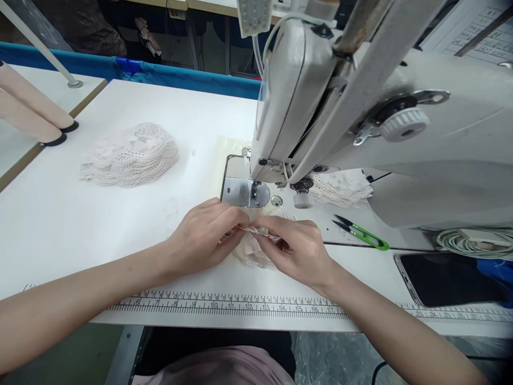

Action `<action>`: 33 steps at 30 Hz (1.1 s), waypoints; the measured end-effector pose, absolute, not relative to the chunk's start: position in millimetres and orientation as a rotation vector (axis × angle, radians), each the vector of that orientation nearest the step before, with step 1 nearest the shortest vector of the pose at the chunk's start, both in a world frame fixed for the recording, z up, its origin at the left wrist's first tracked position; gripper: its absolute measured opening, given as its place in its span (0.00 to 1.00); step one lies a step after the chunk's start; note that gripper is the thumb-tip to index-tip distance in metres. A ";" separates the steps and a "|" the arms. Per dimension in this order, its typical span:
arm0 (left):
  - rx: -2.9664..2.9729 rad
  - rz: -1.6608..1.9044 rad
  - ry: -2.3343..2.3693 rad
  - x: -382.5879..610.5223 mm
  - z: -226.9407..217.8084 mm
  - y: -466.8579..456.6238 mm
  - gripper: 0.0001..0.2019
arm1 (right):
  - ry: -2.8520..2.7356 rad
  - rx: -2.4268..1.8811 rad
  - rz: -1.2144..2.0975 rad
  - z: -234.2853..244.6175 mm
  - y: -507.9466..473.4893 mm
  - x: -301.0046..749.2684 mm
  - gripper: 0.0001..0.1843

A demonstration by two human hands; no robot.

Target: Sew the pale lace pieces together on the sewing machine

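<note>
Just in front of the sewing machine's metal needle plate [240,184], both hands pinch one piece of pale lace fabric [254,251]. My left hand [210,230] is closed on its left edge, fingertips near the other hand's. From the right, my right hand [298,246] grips the same edge between thumb and fingers. Part of the lace hangs below the fingers onto the table, and some is hidden behind them. The sewing machine head [290,101] stands above and beyond the hands.
A stack of lace pieces [134,155] lies at left; more lace [340,187] sits under the machine arm. Green thread snips [363,233], a phone [449,278] and a coiled cord [476,243] are at right. A printed ruler [240,306] runs along the front edge.
</note>
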State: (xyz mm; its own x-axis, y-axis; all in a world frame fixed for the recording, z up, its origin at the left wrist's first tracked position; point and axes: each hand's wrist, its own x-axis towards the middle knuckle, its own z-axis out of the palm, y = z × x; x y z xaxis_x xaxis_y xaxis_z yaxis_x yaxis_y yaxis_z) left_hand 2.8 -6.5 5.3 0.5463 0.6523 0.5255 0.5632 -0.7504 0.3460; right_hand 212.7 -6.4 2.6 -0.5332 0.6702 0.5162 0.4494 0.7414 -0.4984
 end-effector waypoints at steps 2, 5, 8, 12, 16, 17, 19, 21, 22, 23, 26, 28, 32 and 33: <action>2.641 1.000 1.016 2.5 4.8 -7.4 0.05 | -2.238 -0.816 0.279 2.7 -5.5 214.0 0.09; 2.582 0.984 1.049 2.6 5.6 -9.8 0.07 | -2.293 -0.681 -0.033 3.9 -2.9 217.5 0.09; 2.529 0.936 1.075 3.6 8.0 -11.3 0.12 | -2.369 -0.409 -0.313 8.2 -1.1 220.8 0.08; 2.637 1.021 0.918 4.0 8.6 -10.0 0.12 | -2.389 -0.253 -0.327 14.3 -1.1 221.6 0.09; 2.631 1.124 0.915 4.9 7.5 -9.8 0.08 | -2.367 -0.238 -0.404 16.4 -1.3 220.4 0.10; 2.613 1.139 0.930 5.3 8.4 -10.5 0.08 | -2.355 -0.230 -0.452 17.2 -1.5 220.6 0.10; 2.536 1.122 0.966 5.9 12.4 -12.9 0.07 | -2.339 -0.228 -0.500 20.1 -2.6 221.9 0.09; 2.362 0.996 1.004 5.8 18.7 -15.5 0.06 | -2.341 -0.312 -0.408 25.1 -5.2 224.2 0.09; 2.252 0.892 1.015 5.6 22.0 -16.6 0.06 | -2.348 -0.386 -0.284 28.0 -6.7 225.3 0.07; 2.144 0.771 1.018 5.3 24.7 -17.2 0.06 | -2.361 -0.474 -0.107 30.8 -8.2 226.1 0.06; 2.010 0.521 1.037 5.5 25.6 -16.0 0.07 | -2.362 -0.758 0.455 34.1 -9.2 225.4 0.05; 2.119 0.503 1.123 7.2 19.3 -12.5 0.07 | -2.365 -0.948 0.565 29.3 -5.1 222.1 0.07; 2.373 0.583 1.383 11.5 1.6 -3.1 0.04 | -2.361 -1.197 0.363 7.7 10.6 214.1 0.10; 2.430 0.613 1.423 12.2 -1.6 -1.3 0.07 | -2.350 -1.231 0.354 2.6 14.6 212.7 0.10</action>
State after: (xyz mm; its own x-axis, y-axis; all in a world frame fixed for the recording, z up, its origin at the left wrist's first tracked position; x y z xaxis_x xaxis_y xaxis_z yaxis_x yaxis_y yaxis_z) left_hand 12.2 -1.3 -1.6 0.4319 0.8732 0.2257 0.7639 -0.4872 0.4231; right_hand 212.7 14.6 2.6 -0.4934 0.8240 0.2784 0.7054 0.5664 -0.4262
